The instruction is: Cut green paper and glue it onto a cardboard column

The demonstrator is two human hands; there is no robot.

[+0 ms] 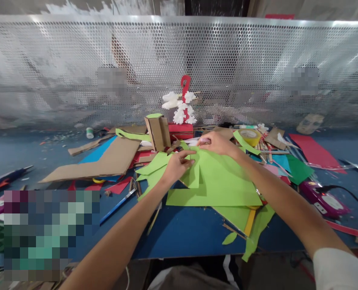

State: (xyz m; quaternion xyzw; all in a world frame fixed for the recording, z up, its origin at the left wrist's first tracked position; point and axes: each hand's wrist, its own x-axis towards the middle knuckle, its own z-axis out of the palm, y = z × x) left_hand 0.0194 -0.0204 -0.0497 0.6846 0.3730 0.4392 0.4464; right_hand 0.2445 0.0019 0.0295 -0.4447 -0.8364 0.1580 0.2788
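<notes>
A large lime green paper sheet [224, 181] lies on the blue table [185, 233] in front of me. My left hand [175, 165] pinches a folded flap of this sheet at its left part, fingers closed on the paper. My right hand [217, 143] presses on the sheet's far edge, fingers curled on the paper. Other green scraps [153, 165] lie under and beside the sheet.
A brown cardboard sheet [106, 161] lies to the left, a small cardboard box [157, 131] and a red stand with white fluff [182, 108] behind. Yellow tape roll [250, 136], red paper [315, 151], a blue brush [118, 205], glue guns [3, 181] and a perforated metal screen [76, 68] surround.
</notes>
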